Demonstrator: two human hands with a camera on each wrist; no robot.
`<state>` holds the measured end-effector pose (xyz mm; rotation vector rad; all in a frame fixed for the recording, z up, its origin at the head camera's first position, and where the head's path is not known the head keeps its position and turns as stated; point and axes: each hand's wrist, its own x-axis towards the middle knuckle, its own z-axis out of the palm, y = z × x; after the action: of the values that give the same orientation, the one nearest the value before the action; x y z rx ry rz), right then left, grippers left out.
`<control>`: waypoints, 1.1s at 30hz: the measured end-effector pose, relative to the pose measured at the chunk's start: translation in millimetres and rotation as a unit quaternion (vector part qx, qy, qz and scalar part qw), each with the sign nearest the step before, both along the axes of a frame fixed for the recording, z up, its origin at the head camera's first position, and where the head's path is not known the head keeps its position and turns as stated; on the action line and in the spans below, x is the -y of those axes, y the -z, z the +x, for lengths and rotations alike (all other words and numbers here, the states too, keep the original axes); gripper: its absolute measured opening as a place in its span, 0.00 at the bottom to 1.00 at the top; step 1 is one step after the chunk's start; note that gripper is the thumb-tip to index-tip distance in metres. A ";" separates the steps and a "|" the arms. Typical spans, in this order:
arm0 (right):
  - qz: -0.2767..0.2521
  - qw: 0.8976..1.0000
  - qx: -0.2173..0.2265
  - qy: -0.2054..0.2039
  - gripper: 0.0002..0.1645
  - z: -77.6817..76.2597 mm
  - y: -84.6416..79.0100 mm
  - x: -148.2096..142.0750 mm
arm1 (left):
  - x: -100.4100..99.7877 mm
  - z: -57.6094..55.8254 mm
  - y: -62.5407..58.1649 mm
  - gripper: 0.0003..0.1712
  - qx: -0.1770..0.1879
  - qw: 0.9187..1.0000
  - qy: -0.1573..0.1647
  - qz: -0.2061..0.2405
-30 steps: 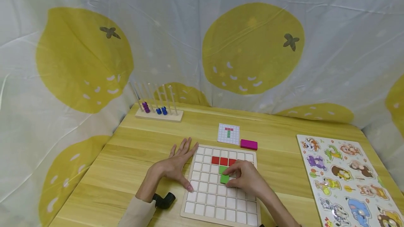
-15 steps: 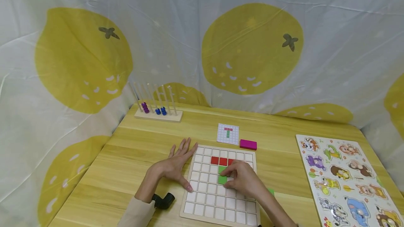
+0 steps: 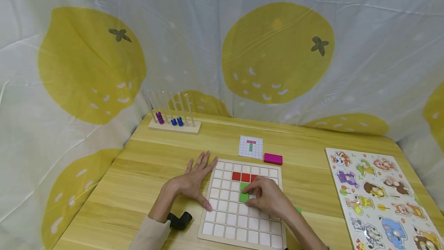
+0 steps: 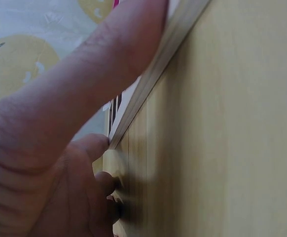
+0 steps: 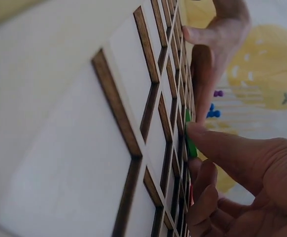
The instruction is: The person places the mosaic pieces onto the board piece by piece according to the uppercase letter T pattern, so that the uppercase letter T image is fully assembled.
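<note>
A wooden grid board (image 3: 222, 238) of white squares lies on the table, with red tiles (image 3: 245, 178) in a row near its top. My right hand (image 3: 268, 198) pinches a green tile (image 3: 244, 197) between thumb and fingers, directly below another green tile (image 3: 244, 185) that the fingers partly cover. In the right wrist view the thumb presses on the near edge of that green tile (image 5: 191, 134). Spread along the board's left edge is my left hand (image 3: 192, 182), its thumb on the frame; the left wrist view shows the thumb (image 4: 99, 69) close against the side.
Behind the board are a pattern card (image 3: 251, 147) with a red and green T and a magenta block (image 3: 273, 159). A peg abacus (image 3: 175, 126) stands back left, an animal puzzle board (image 3: 374, 200) right. Another green piece (image 3: 298, 210) shows beside my right forearm.
The green tile under my right fingers has shifted slightly left and now lines up below the other green one. My left hand stays in place.
</note>
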<state>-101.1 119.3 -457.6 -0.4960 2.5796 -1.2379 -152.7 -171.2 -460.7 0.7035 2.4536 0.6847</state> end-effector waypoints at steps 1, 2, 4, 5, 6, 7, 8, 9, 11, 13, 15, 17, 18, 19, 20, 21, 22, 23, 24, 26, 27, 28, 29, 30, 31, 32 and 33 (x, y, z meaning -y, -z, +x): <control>0.002 1.000 -0.001 0.003 0.15 0.2 0.0 0.5 | 0.1 0.0 0.0 0.86 0.001 1.000 0.000 0.000; 0.004 1.000 -0.002 0.006 0.15 0.3 0.0 1.1 | 0.2 0.0 0.1 0.86 0.001 1.000 0.000 0.001; 0.006 1.000 -0.001 0.011 0.15 0.3 0.7 2.1 | 0.4 0.0 0.3 0.86 0.002 1.000 -0.001 0.001; 0.006 1.000 0.001 0.013 0.15 0.1 1.0 2.5 | 0.6 0.0 0.4 0.86 0.002 1.000 -0.002 0.001; 0.006 1.000 0.002 0.014 0.15 0.0 1.2 2.9 | 0.6 0.1 0.5 0.86 0.002 1.000 -0.002 0.001; 0.007 1.000 0.003 0.015 0.15 -0.2 1.5 3.2 | 0.6 0.2 0.5 0.86 0.002 1.000 -0.002 0.001; 0.007 1.000 0.004 0.017 0.15 -0.4 1.8 3.4 | 0.7 0.2 0.5 0.86 0.001 1.000 -0.002 0.001; 0.008 1.000 0.004 0.019 0.15 -0.5 2.2 3.6 | 0.6 0.3 0.3 0.86 0.001 1.000 -0.002 0.001; 0.007 1.000 0.006 0.023 0.15 -0.4 2.4 3.8 | 0.4 0.5 0.0 0.86 0.001 1.000 -0.002 0.001; 0.007 1.000 0.007 0.028 0.15 0.0 2.9 3.9 | 0.3 0.4 -0.3 0.86 0.002 1.000 -0.001 0.001; 0.006 0.999 0.008 0.031 0.15 0.6 3.5 3.5 | 0.1 0.4 -0.7 0.86 0.002 1.000 -0.001 0.001; 0.006 1.000 0.009 0.029 0.16 1.0 4.3 2.7 | -0.1 0.4 -0.9 0.86 0.003 1.000 -0.001 0.001; 0.004 1.000 0.011 0.026 0.16 1.0 4.6 1.9 | -0.2 0.3 -1.0 0.86 0.003 1.000 0.000 0.001; 0.004 1.000 0.012 0.020 0.16 1.0 4.8 0.9 | -0.2 0.4 -1.1 0.86 0.003 1.000 0.000 0.000; 0.004 1.000 0.014 0.013 0.16 0.8 4.5 -0.4 | -0.2 0.4 -1.1 0.86 0.003 1.000 -0.001 0.001; 0.001 1.000 0.017 0.005 0.16 0.8 4.0 -2.1 | -0.2 0.4 -1.0 0.86 0.003 1.000 -0.001 0.001; -0.001 1.000 0.020 -0.004 0.16 0.7 3.1 -4.5 | -0.2 0.4 -1.0 0.86 0.003 1.000 -0.001 0.000; -0.004 1.000 0.021 -0.011 0.15 0.5 1.8 -7.5 | -0.2 0.4 -0.9 0.86 0.003 1.000 0.000 0.000; -0.009 1.000 0.021 -0.017 0.15 0.5 0.3 -11.4 | -0.1 0.4 -0.7 0.86 0.003 1.000 -0.001 0.000; -0.016 1.000 0.013 -0.020 0.15 0.6 -3.5 -21.1 | -0.1 0.4 -0.5 0.86 0.004 1.000 -0.001 0.001; -0.018 1.000 0.008 -0.016 0.15 0.7 -5.5 -26.9 | -0.1 0.5 -0.4 0.86 0.005 1.000 -0.001 0.000; -0.020 1.000 0.002 -0.010 0.15 1.1 -7.4 -33.3 | -0.1 0.5 -0.3 0.86 0.005 1.000 -0.001 0.000; -0.020 1.000 -0.003 -0.002 0.16 1.7 -9.1 -40.1 | 0.0 0.4 -0.1 0.86 0.005 1.000 -0.001 0.001; -0.020 1.000 -0.003 0.009 0.16 2.8 -10.6 -47.0 | 0.0 0.5 -0.1 0.86 0.005 1.000 -0.001 0.001; -0.020 1.000 -0.005 0.017 0.16 4.0 -11.8 -54.0 | 0.1 0.4 -0.1 0.86 0.005 1.000 -0.001 0.001; -0.019 1.000 -0.006 0.024 0.16 5.4 -12.4 -61.0 | 0.2 0.4 0.0 0.86 0.005 1.000 -0.001 0.000; -0.017 0.999 -0.002 0.030 0.17 7.2 -12.7 -68.0 | 0.3 0.4 0.0 0.86 0.005 1.000 0.000 0.000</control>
<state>-94.0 187.3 -445.0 -0.4316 2.5995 -1.3022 -152.3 -171.5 -460.6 0.6972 2.4452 0.6860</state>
